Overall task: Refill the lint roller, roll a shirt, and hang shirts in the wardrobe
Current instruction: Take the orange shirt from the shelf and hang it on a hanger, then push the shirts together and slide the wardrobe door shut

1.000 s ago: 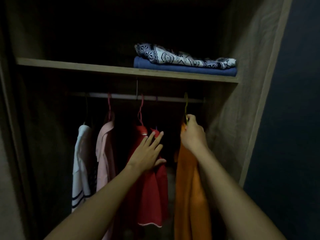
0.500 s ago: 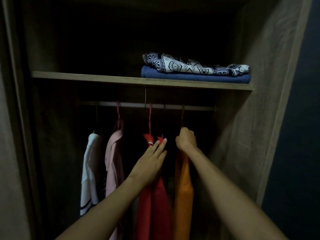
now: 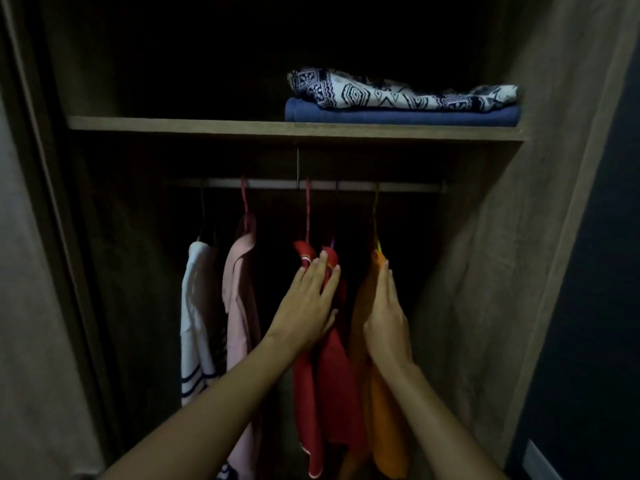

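Note:
An orange shirt (image 3: pixel 388 427) hangs from the wardrobe rail (image 3: pixel 398 186) on a yellow-green hanger (image 3: pixel 375 216), the rightmost garment. My right hand (image 3: pixel 386 317) lies flat against its shoulder with straight fingers. To its left hang two red shirts (image 3: pixel 325 393); my left hand (image 3: pixel 308 306) presses on them with straight fingers near the collars. Further left hang a pink shirt (image 3: pixel 240 306) and a white shirt with dark stripes (image 3: pixel 197 323).
A wooden shelf (image 3: pixel 207 126) above the rail carries a folded blue cloth (image 3: pixel 401 116) under a black-and-white patterned one (image 3: pixel 391 91). The wardrobe's right side wall (image 3: pixel 502 254) stands close to the orange shirt. The inside is dark.
My right hand has let go of the orange shirt's hanger, which now hangs on the rail, and has dropped flat onto the shirt. My left hand moved up the red shirts.

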`<state>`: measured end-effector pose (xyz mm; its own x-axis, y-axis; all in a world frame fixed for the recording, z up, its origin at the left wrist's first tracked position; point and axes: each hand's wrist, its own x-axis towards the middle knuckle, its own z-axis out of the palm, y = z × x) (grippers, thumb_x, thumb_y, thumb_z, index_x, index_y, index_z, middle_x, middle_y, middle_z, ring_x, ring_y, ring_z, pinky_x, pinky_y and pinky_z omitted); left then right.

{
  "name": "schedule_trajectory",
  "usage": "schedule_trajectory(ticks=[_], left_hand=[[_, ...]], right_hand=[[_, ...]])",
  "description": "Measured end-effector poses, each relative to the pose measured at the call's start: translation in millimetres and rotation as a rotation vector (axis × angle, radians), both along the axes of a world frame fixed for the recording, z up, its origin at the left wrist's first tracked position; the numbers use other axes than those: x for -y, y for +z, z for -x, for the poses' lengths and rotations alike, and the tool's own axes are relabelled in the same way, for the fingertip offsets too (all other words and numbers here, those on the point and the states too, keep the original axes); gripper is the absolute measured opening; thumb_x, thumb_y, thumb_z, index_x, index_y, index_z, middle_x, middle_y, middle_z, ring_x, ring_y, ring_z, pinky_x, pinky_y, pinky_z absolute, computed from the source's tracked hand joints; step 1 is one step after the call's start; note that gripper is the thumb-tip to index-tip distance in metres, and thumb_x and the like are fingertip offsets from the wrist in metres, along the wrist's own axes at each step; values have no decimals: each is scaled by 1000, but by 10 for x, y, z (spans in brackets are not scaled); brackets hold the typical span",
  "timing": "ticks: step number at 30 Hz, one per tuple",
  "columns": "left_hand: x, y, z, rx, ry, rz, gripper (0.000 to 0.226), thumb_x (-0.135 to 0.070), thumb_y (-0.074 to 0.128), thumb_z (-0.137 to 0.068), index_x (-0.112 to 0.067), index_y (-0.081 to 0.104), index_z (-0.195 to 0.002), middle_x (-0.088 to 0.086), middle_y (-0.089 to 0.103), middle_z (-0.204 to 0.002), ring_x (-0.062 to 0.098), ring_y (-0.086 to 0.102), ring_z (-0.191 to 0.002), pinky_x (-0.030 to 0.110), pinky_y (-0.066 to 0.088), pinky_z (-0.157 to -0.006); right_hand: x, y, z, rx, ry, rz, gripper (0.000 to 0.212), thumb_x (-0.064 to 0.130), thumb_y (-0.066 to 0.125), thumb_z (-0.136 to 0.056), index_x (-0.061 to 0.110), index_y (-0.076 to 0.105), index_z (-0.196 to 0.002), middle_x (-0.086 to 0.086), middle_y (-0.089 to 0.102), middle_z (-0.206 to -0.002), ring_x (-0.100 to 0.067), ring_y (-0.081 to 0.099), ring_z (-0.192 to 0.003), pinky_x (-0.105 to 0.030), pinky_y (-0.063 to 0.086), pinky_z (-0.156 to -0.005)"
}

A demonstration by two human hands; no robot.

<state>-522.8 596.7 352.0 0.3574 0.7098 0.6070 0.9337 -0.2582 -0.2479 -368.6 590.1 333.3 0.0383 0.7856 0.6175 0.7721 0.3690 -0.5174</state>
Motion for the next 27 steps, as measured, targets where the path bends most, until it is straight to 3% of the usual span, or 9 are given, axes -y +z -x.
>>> schedule_trajectory(ticks=[4, 10, 14, 16, 18, 20, 23, 27], left_hand=[[121, -160, -22, -40, 60, 28, 74, -36, 48, -94, -11, 9, -152, 22, 8, -159, 32, 8, -148, 50, 1, -117], [285, -212, -132, -39, 114, 97, 80, -26, 51, -92, -9, 1, -152, 19, -1, -160, 29, 0, -149, 52, -6, -117], [371, -227, -173, -15, 120, 115, 83, -28, 51, -92, -10, -3, -152, 18, -7, -160, 29, -3, -149, 52, -3, -119], [419, -245, -187, -1, 122, 117, 85, -29, 50, -93, -11, -7, -152, 17, -10, -160, 28, -5, -149, 51, -2, -119], [486, -255, -187, 28, 110, 102, 86, -31, 51, -93, -12, -8, -152, 16, -7, -160, 29, -3, -149, 50, -1, -118], [567, -238, -152, 62, 80, 33, 82, -32, 51, -93, -13, -1, -153, 15, 0, -161, 30, 3, -149, 48, 2, -118], [817, -109, 28, 133, 39, -124, 71, -39, 43, -95, -16, 9, -153, 14, 10, -160, 31, 12, -147, 48, 10, -117], [1349, 96, 666, 172, 64, -301, 64, -37, 40, -98, -16, 12, -151, 16, 14, -159, 31, 10, -148, 45, 7, -118]], right_hand=[[214, -310, -91, -31, 83, 2, 116, -12, 57, -82, 45, -23, -144, 3, 4, -161, -20, 59, -117, -30, 59, -74], [337, -362, -215, -39, 88, -53, 113, -11, 57, -84, 41, -22, -146, 6, 3, -161, -19, 44, -134, -25, 49, -94], [428, -342, -225, -11, 95, -16, 111, -10, 51, -87, 43, -29, -142, 3, 1, -161, -22, 52, -126, -24, 57, -79], [456, -337, -204, 28, 74, -11, 106, -12, 48, -86, 36, -25, -146, -1, -1, -162, -25, 41, -136, -29, 55, -89], [469, -340, -143, 99, 11, -27, 98, -12, 46, -83, 23, -18, -150, -6, 0, -161, -26, 9, -148, -42, 33, -114], [495, -342, -54, 148, -70, -60, 81, -2, 43, -90, 12, -9, -151, -8, -1, -161, -26, -8, -148, -48, 11, -121], [580, -321, 122, 143, -96, -116, 66, 29, 35, -100, 9, -3, -151, -8, -3, -159, -27, -8, -147, -48, 3, -120], [833, -412, 596, 98, 28, -241, 67, 39, 27, -99, 9, -1, -151, -6, -4, -158, -26, -7, -147, -47, -4, -119]])
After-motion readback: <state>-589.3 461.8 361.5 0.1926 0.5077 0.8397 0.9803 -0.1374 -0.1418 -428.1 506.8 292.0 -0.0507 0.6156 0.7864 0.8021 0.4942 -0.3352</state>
